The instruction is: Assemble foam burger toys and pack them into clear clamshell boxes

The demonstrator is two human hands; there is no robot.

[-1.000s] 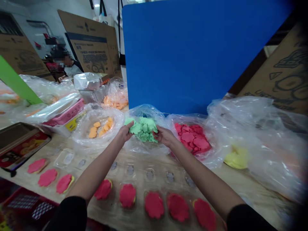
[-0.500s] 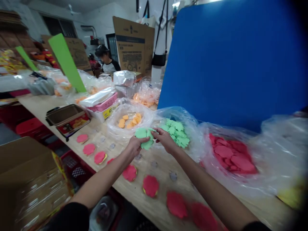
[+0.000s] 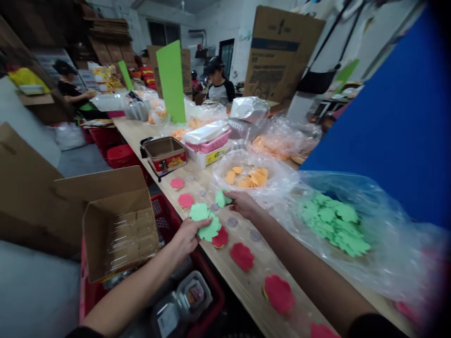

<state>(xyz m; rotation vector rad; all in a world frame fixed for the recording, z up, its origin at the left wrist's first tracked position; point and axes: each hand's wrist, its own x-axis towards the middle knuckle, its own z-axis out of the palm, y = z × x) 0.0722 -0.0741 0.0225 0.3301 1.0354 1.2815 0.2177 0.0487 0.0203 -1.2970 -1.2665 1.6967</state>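
Note:
My left hand [image 3: 185, 237] is closed on a small stack of green flower-shaped pieces [image 3: 204, 220], held at the near edge of the long wooden table [image 3: 246, 286]. My right hand [image 3: 241, 203] pinches a single green piece [image 3: 221, 198] just above the table. Red flower-shaped pieces [image 3: 241, 256] lie in a row along the table's edge below both hands, with a pink one [image 3: 185, 200] further left. An open plastic bag of green pieces [image 3: 333, 223] lies to the right of my right arm.
A bag of orange pieces [image 3: 248, 177], a metal tin [image 3: 165, 152] and a pink box [image 3: 211, 143] stand further along the table. A blue board [image 3: 394, 122] rises at right. An open cardboard box [image 3: 118, 220] sits over red crates at left. Other people sit at the far end.
Both hands have drawn back from the green bag toward the table's near edge. The left carries a stack of green pieces, the right now holds one apart. My view swung left.

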